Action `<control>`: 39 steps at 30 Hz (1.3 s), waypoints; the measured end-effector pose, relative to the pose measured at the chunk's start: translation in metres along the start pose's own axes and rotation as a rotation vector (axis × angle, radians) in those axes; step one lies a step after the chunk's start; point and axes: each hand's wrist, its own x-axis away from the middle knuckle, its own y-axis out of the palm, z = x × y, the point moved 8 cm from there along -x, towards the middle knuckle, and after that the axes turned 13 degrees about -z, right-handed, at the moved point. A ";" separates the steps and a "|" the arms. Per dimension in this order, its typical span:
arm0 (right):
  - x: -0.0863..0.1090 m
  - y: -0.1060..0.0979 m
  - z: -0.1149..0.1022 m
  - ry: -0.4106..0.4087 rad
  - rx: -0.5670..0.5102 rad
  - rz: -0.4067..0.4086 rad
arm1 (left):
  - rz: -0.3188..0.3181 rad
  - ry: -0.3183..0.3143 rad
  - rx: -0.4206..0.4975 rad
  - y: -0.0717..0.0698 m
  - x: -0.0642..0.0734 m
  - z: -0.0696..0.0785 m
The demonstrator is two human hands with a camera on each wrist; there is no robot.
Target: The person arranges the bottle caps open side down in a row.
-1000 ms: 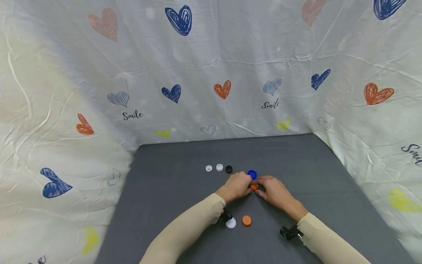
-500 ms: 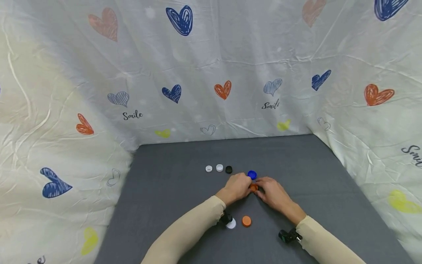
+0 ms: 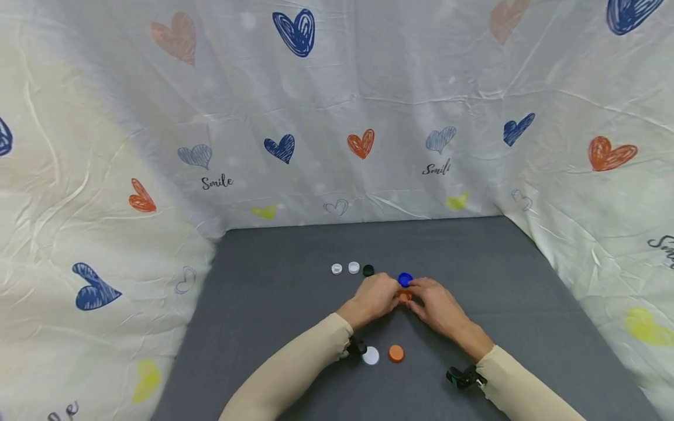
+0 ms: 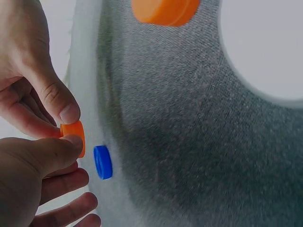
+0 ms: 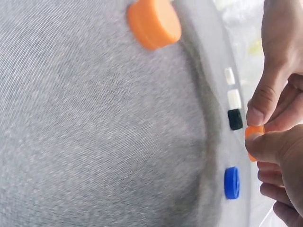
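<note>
Left grip (image 3: 372, 297), right grip (image 3: 439, 305) pinch orange cap (image 4: 72, 129) near-level.

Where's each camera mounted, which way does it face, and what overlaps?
Head: worn on head, forward and down over grey tabletop; left hand, right hand, both sleeves show.
Left wrist: on that wrist, toward its hand's work; both hands.
Right wrist: likewise on right; both hands.
Wrist views share: pinched orange cap, blue cap, loose orange cap.

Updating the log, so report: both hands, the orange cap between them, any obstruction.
Left hand, right hand: both pinching orange cap. Cap partly hidden. Blue cap close by, apparently not in the way.
</note>
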 end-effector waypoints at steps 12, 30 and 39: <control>-0.008 -0.018 -0.023 -0.086 -0.004 0.060 | 0.094 0.023 0.020 -0.025 0.028 -0.013; -0.023 -0.043 -0.064 -0.193 -0.086 0.145 | 0.206 0.056 0.042 -0.061 0.078 -0.031; -0.028 -0.048 -0.083 -0.273 -0.116 0.191 | 0.256 0.039 0.030 -0.070 0.101 -0.039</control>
